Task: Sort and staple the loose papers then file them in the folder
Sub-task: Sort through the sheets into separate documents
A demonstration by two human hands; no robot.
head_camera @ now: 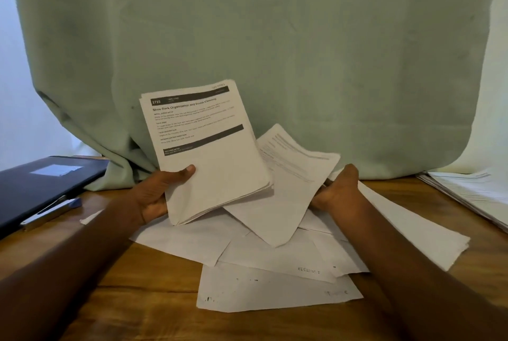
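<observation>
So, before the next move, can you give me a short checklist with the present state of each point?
1. Left hand grips the gathered stack: ok.
2. Right hand holds a single sheet: ok.
3. All loose papers collected from the table: not ok.
4. Stack edges aligned: not ok, slightly fanned.
5. Stapler within reach, beside the folder: ok.
6. Sheets in right order: cannot tell.

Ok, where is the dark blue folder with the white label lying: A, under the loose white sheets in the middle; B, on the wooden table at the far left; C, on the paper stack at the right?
B: the dark blue folder lies on the wooden table at far left.
</observation>
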